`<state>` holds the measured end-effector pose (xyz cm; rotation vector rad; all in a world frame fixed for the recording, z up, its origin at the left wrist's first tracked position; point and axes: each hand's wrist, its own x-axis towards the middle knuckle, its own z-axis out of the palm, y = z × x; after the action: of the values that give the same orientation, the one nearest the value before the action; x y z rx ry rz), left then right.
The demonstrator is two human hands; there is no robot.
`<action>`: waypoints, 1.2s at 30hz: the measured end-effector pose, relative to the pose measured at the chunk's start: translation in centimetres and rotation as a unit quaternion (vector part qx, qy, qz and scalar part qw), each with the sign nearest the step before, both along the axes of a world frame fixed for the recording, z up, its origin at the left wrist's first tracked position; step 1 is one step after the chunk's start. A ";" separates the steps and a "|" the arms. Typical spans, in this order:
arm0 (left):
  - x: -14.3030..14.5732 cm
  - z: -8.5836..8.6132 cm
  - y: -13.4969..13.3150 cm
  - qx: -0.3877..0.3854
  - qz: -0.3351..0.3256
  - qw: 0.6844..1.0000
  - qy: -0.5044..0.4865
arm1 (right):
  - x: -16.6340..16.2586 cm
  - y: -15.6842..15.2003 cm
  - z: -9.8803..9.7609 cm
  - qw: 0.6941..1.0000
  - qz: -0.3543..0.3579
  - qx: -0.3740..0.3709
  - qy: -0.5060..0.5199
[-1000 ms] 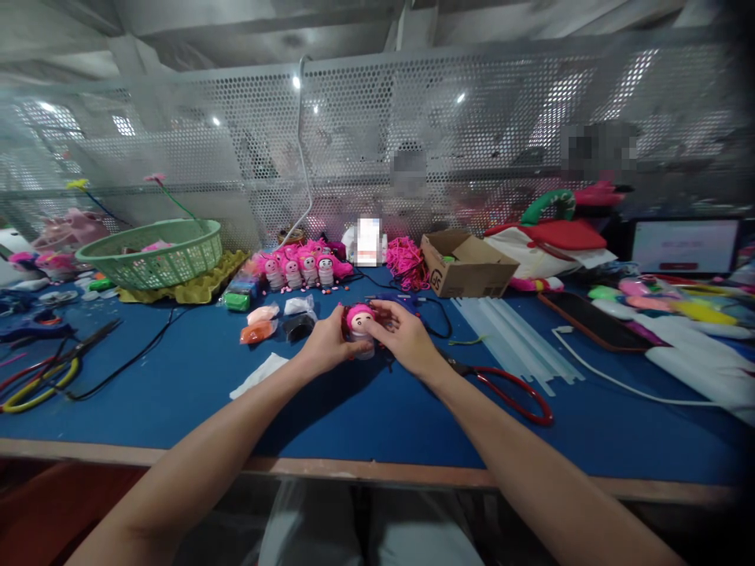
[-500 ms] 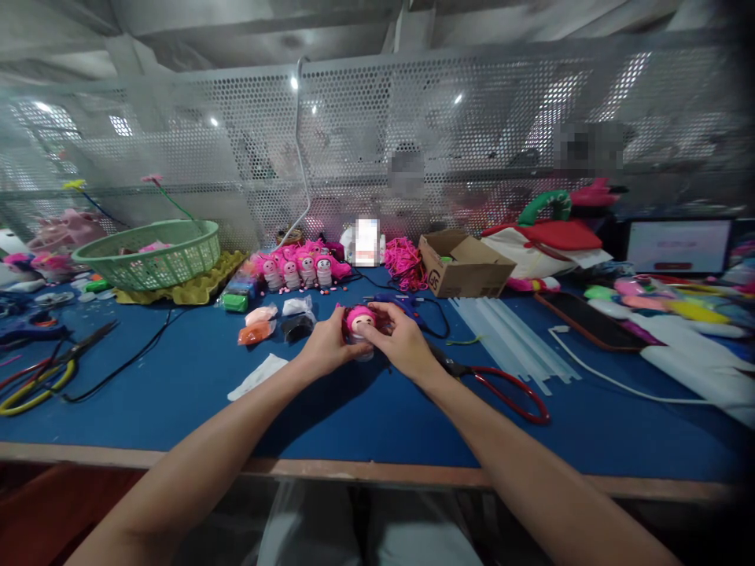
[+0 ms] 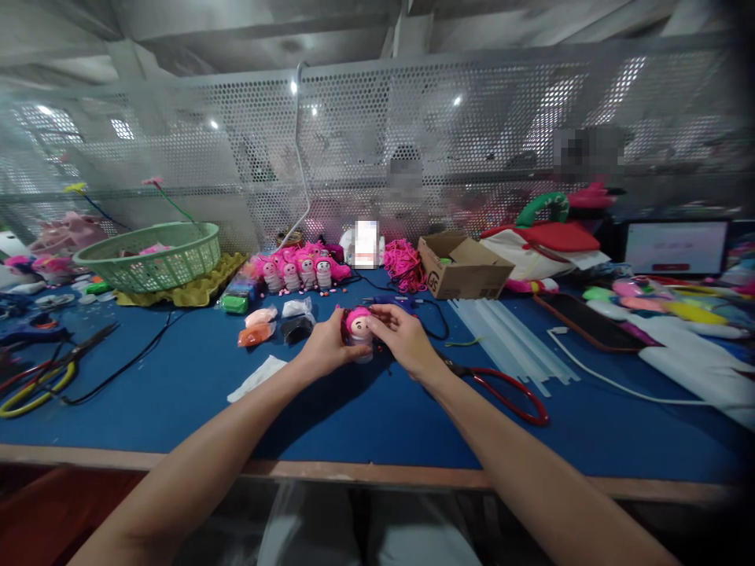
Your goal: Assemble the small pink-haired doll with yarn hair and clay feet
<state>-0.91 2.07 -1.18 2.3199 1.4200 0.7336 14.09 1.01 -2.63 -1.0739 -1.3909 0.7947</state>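
A small doll [image 3: 359, 326] with a pink cap and a painted face stands between my hands over the blue table [image 3: 177, 393]. My left hand [image 3: 327, 346] wraps round its left side and bottom. My right hand [image 3: 401, 336] pinches at the doll's right side with fingertips near its face. Both hands are closed on the doll. Its lower body is mostly hidden by my fingers.
Several finished pink dolls [image 3: 298, 271] stand behind. Clay packets [image 3: 256, 328] lie to the left, red-handled scissors [image 3: 507, 389] to the right, clear glue sticks [image 3: 507, 334], a cardboard box [image 3: 463, 267], a green basket [image 3: 150, 253], pliers and cables [image 3: 35, 381] far left, a phone [image 3: 581, 318].
The right fingers have shifted slightly on the doll's face and the doll has turned a little; both hands stay in place.
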 end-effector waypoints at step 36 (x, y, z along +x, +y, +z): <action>-0.8 -0.9 1.8 -0.020 0.000 0.999 -0.036 | 0.9 0.3 -0.3 0.950 0.001 -0.054 -0.307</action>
<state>-1.72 3.88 -2.11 2.2401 1.3899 0.7732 14.99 1.28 -2.94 -1.4840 -1.8788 0.5582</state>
